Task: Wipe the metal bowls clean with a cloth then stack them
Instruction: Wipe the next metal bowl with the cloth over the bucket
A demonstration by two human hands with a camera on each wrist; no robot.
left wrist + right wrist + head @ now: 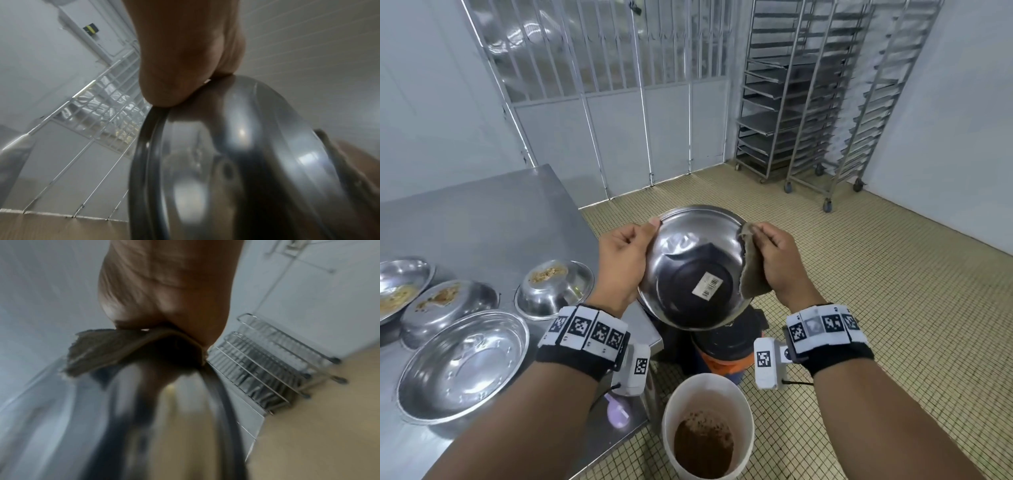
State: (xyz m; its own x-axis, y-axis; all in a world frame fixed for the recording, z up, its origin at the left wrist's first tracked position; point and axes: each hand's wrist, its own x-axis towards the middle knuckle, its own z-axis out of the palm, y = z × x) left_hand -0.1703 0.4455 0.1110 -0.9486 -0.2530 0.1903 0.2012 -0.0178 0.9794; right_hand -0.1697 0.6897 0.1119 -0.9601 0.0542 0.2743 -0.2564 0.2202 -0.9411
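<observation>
Currently the held bowl [693, 270] is up in the air between both hands, tilted so that its underside, with a white barcode sticker [707, 286] on the flat base, faces the head camera; it hangs over the tiled floor [876, 308], just off the corner of the steel desk [482, 219]. The left hand [625, 265] grips the bowl's left rim, thumb on the outer wall and fingers curled over the edge; the left wrist view shows the same pinch on the rim [156, 104]. The right hand [779, 263] clutches a brownish cloth [751, 270] and presses it against the bowl's right rim, the cloth folded over the edge, as the blurred right wrist view also shows [131, 350]. On the desk to the left stand four more metal bowls: an upright clean-looking one nearest [462, 363], two overturned ones with crumbs on their bases [553, 287] [446, 305], and one at the far left edge holding food residue [400, 284]. Below the held bowl a white bucket [671, 428] with brown matter inside stands on the floor, beside a dark container with an orange band [722, 356]. Wheeled tray racks [808, 102] line the far wall.
</observation>
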